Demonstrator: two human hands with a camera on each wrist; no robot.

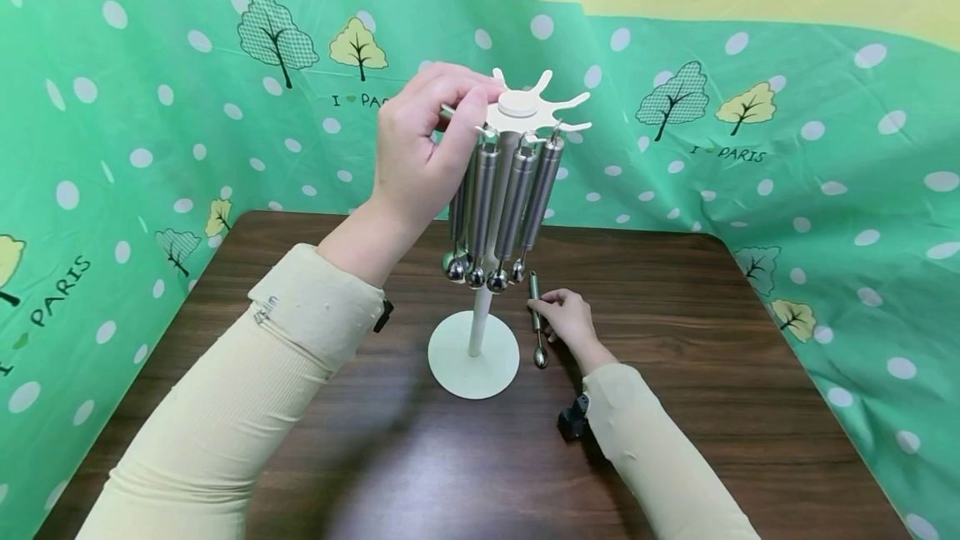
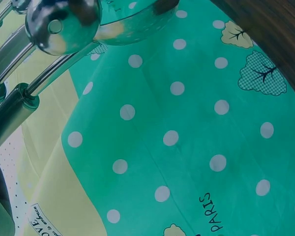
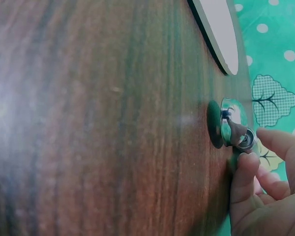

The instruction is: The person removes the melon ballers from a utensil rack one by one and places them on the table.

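Note:
A white stand with a round base (image 1: 457,373) carries a rack (image 1: 517,104) of curved hook arms at its top. Several steel melon ballers (image 1: 517,198) hang from it, handles up and bowls down. My left hand (image 1: 427,136) grips the left side of the rack, thumb in front and fingers behind. The left wrist view shows the hanging bowls (image 2: 64,22) close up, and the left hand's grip is out of sight there. On the table right of the base lies another melon baller (image 1: 541,355). My right hand (image 1: 570,319) pinches its handle between thumb and fingers.
The stand rises from a dark wooden table (image 1: 675,407). Green dotted cloth (image 1: 652,182) with printed trees hangs around its back and sides. Black wrist devices (image 1: 573,419) sit at both cuffs.

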